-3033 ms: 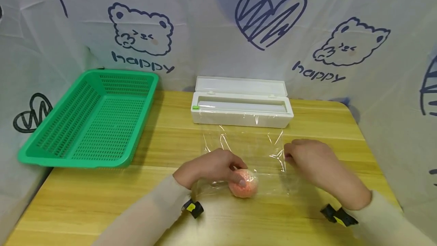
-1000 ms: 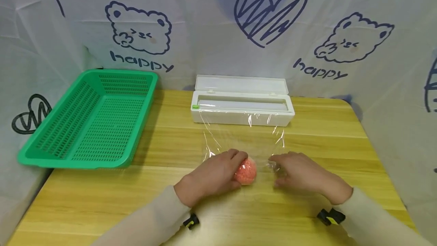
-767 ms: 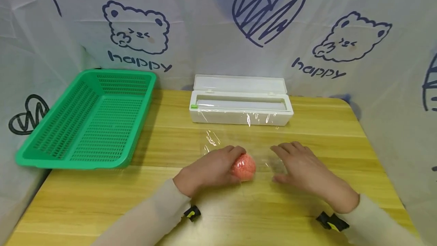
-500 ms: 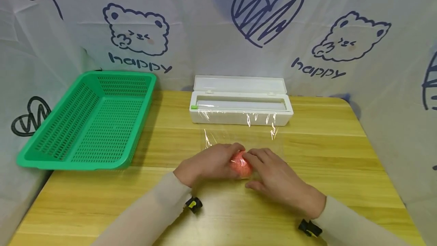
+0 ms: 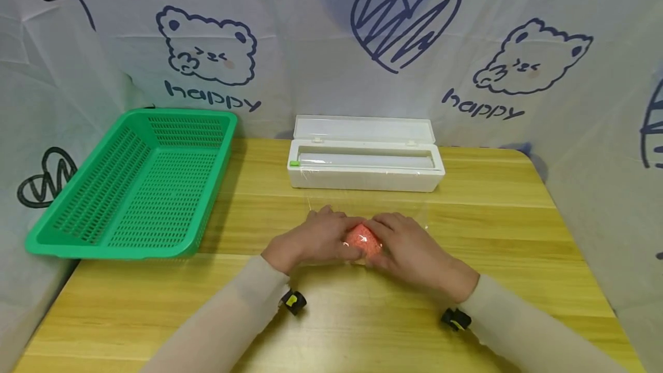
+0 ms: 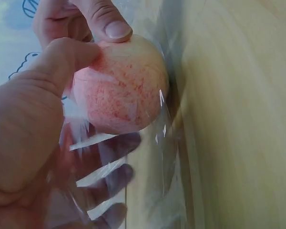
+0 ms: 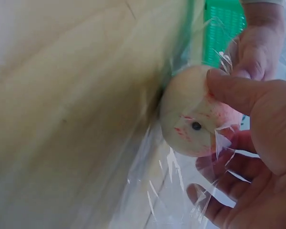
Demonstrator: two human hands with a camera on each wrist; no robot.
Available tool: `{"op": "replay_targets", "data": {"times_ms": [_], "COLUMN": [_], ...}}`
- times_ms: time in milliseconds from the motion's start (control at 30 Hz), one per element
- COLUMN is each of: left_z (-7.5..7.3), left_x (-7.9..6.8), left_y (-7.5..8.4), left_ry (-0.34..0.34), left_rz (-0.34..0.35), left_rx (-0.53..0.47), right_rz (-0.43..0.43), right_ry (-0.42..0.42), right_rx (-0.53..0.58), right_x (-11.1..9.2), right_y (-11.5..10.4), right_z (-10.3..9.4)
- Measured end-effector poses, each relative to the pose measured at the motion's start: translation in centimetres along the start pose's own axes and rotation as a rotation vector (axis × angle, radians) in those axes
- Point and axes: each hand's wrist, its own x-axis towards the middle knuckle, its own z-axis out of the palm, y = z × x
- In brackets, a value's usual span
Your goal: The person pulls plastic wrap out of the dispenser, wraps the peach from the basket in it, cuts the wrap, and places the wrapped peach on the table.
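A round pink-and-cream fruit with red specks (image 5: 364, 240) sits between both hands, wrapped partly in clear plastic film (image 7: 155, 195). My left hand (image 5: 316, 238) holds its left side, thumb on the fruit and other fingers behind the film. On the right side my right hand (image 5: 411, 249) grips it, thumb pressed on the skin (image 7: 188, 114) and fingers curled behind the film. In the right wrist view a small dark dot shows on the fruit. The film runs back to the white wrap box (image 5: 365, 181), whose lid stands up and whose roll (image 5: 365, 159) shows inside.
A green perforated plastic basket (image 5: 207, 229) stands at the left of the wooden table (image 5: 497, 235). A small green slider (image 5: 294, 163) sits on the box's left end. Behind hangs a white cloth (image 5: 305, 45) with drawn bears and hearts.
The right hand has let go of the film's right side and come left onto the fruit. The fruit has moved slightly back, with the film now folded around it.
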Motion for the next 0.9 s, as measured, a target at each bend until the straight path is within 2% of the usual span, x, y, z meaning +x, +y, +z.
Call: {"op": "replay_targets", "data": {"times_ms": [100, 167, 300, 400, 467, 533, 600, 733, 900], "left_z": [-0.2, -0.7, -1.9, -1.6, -0.8, 0.2, 1.1, 2.4, 3.1], "left_x": [-0.5, -1.1, -2.2, -2.6, -2.7, -2.7, -2.6, -2.0, -1.1], "left_y": [-0.5, -0.8, -0.6, 0.2, 0.8, 1.2, 1.2, 1.1, 0.8], "left_ry": [-0.018, 0.004, 0.149, 0.298, 0.365, 0.404, 0.413, 0.423, 0.453], "left_rz": [-0.045, -0.075, -0.089, -0.007, 0.071, 0.131, 0.157, 0.163, 0.199], "left_rx": [-0.051, -0.079, -0.007, 0.089, 0.149, 0.214, 0.26, 0.299, 0.3], "right_rz": [-0.002, -0.006, 0.015, 0.051, 0.067, 0.072, 0.072, 0.079, 0.086], "right_ry": [-0.03, -0.048, -0.095, -0.132, -0.15, -0.163, -0.165, -0.166, -0.161], "right_rx": [0.005, 0.004, 0.018, 0.04, 0.055, 0.073, 0.091, 0.136, 0.178], "right_x": [0.6, 1.0, 1.7, 2.0, 2.1, 2.2, 2.4, 2.4, 2.2], "right_y": [0.2, 0.2, 0.3, 0.5, 0.6, 0.8, 1.0, 1.5, 2.2], "right_z": [-0.2, -0.3, -0.5, -0.5, -0.5, -0.6, -0.6, -0.6, -0.5]}}
